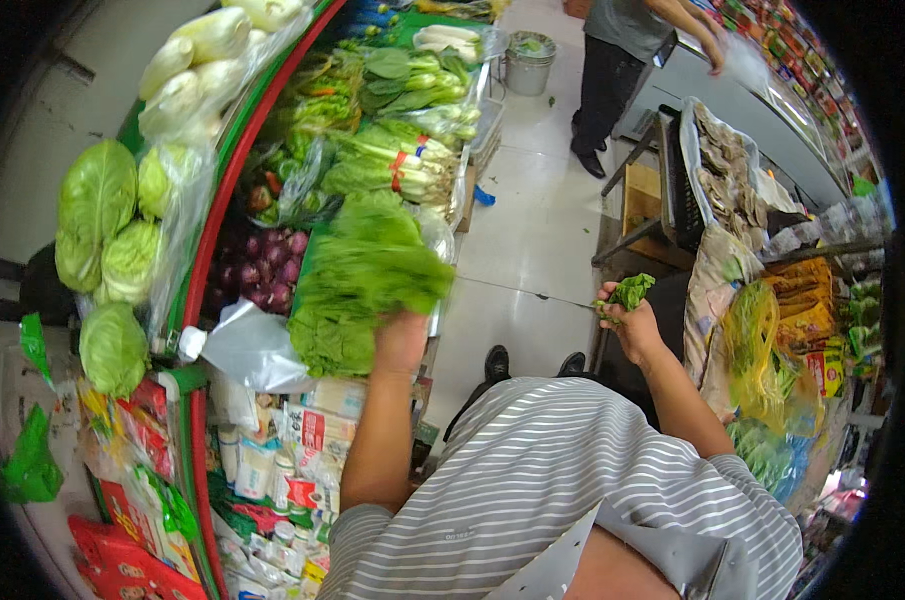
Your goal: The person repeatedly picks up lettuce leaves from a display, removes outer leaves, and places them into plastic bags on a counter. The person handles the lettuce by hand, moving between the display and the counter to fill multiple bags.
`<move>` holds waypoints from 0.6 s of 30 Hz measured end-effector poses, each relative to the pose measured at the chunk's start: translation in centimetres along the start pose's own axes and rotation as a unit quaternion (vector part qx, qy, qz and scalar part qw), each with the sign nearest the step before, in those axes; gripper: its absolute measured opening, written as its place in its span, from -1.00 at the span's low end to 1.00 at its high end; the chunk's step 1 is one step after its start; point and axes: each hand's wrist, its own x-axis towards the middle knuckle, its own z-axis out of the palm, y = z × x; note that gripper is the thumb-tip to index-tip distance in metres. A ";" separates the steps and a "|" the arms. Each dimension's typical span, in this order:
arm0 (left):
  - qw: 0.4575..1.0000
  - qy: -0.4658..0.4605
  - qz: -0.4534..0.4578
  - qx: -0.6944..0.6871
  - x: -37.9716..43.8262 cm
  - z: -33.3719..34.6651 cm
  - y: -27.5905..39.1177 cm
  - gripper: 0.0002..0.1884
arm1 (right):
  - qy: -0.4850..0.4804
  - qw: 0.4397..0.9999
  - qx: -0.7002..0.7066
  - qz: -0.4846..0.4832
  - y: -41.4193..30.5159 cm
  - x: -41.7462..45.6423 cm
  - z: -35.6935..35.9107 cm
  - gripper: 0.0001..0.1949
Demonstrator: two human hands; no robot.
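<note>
My left hand point(401, 341), blurred by motion, grips the end of a leafy green lettuce point(392, 266) over the vegetable display. The lettuce's upper leaves are blurred too, and my fingers are hidden from this side. More green lettuce point(332, 337) lies directly beneath and to the left of it. Out over the aisle, my right hand point(632, 328) is closed around a crumpled green leaf point(632, 291), which sticks out past the thumb and fingers. Left of the lettuce are red onions point(261, 266) and a clear plastic bag of liquid with a white cap point(254, 349).
Bundled leafy greens point(392, 161) fill the far display. A red-and-green rim point(220, 195) borders it, with cabbages point(111, 349) beyond. Packaged noodles point(321, 431) lie nearer me. At right, a crate of mushrooms point(726, 172) stands on a rack. Another person point(621, 60) handles plastic film near a bucket point(530, 67).
</note>
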 end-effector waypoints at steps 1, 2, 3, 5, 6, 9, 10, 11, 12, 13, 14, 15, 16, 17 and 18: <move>0.999 0.025 0.028 -0.010 -0.2 -0.3 2.1 -0.43 | -0.002 1.000 0.001 0.010 0.5 0.4 0.0 -0.61; 0.989 0.141 0.027 -0.017 -0.8 -0.4 3.8 -0.40 | -0.004 1.000 0.003 0.019 0.9 0.8 0.1 -0.61; 0.976 0.214 0.028 -0.012 -1.2 -2.0 4.9 -0.33 | -0.007 1.000 0.006 0.027 1.2 1.0 0.4 -0.61; 0.919 0.391 -0.041 0.015 -1.5 -3.8 5.4 -0.27 | -0.003 0.999 0.015 0.040 1.3 1.4 1.8 -0.62; 0.905 0.423 -0.044 0.030 -1.5 -5.1 5.0 -0.27 | -0.002 0.999 0.017 0.047 1.4 1.6 2.3 -0.62; 0.883 0.463 -0.043 0.066 0.3 -6.7 3.6 -0.29 | -0.016 0.999 0.017 0.041 1.4 2.1 2.9 -0.62; 0.891 0.446 -0.037 0.072 0.7 -6.1 3.3 -0.30 | -0.010 0.999 0.012 0.036 2.0 2.4 2.4 -0.61; 0.908 0.385 -0.040 0.163 -0.2 -9.0 3.1 -0.31 | 0.003 1.000 0.006 0.022 2.1 2.5 1.7 -0.59; 0.913 0.388 -0.060 0.112 -0.1 -8.8 3.0 -0.31 | -0.010 1.000 -0.009 0.008 2.5 2.6 0.9 -0.57; 0.914 0.394 -0.078 0.060 -0.1 -8.6 3.1 -0.30 | -0.014 1.000 -0.022 -0.006 2.8 2.3 0.5 -0.54; 0.911 0.393 -0.069 0.103 -1.4 -5.2 3.4 -0.25 | 0.004 0.999 -0.035 0.000 2.9 1.9 0.3 -0.52; 0.916 0.377 -0.079 0.113 -2.7 -3.8 3.8 -0.20 | 0.016 0.999 -0.048 0.009 2.6 1.3 0.3 -0.49; 0.888 0.429 -0.074 0.146 -3.9 -1.2 3.7 -0.19 | 0.039 0.993 -0.109 -0.003 1.8 0.3 0.1 -0.49; 0.872 0.433 -0.090 0.208 -4.9 -0.9 2.9 -0.20 | 0.054 0.984 -0.171 -0.008 1.2 -0.7 0.0 -0.48; 0.870 0.391 -0.097 0.283 -6.0 6.3 2.1 -0.25 | 0.084 0.956 -0.264 -0.094 1.9 -1.4 -0.4 -0.48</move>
